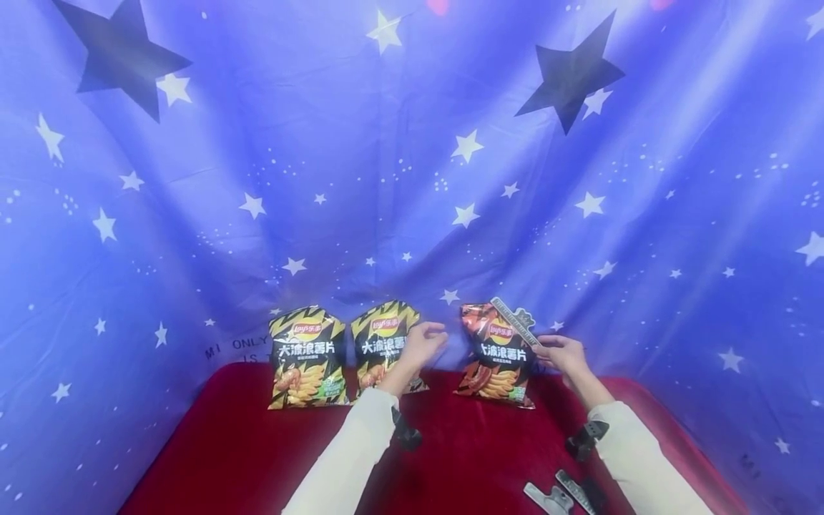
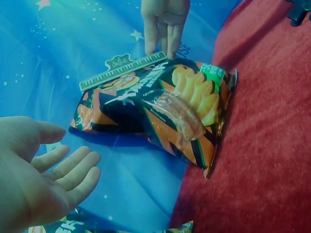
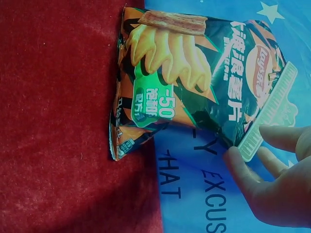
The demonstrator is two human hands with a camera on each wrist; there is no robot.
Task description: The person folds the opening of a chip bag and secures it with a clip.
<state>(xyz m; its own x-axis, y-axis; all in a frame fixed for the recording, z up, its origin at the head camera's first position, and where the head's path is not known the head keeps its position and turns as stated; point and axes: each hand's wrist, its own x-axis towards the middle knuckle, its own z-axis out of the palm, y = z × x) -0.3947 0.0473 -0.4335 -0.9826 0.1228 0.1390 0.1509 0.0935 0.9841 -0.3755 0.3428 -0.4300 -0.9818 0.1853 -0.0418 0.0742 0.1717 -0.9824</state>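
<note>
Near the backdrop stands an orange-and-black chip bag (image 1: 494, 365), with a silver-grey bag clip (image 1: 515, 320) slanted across its top right corner. At the clip's lower end is my right hand (image 1: 566, 354), its thumb (image 3: 279, 137) and forefinger pinching that end. My left hand (image 1: 421, 350) is held with spread, relaxed fingers in front of a yellow-and-black chip bag (image 1: 380, 350), covering part of its right side. Whether it touches that bag cannot be told. In the left wrist view the left palm (image 2: 39, 179) holds nothing and is apart from the clipped bag.
Another yellow-and-black chip bag (image 1: 307, 365) stands at the far left. Two more clips (image 1: 550, 498) lie by the near edge of the red cloth-covered table (image 1: 257, 458). A blue star-printed curtain (image 1: 386, 179) hangs behind the bags.
</note>
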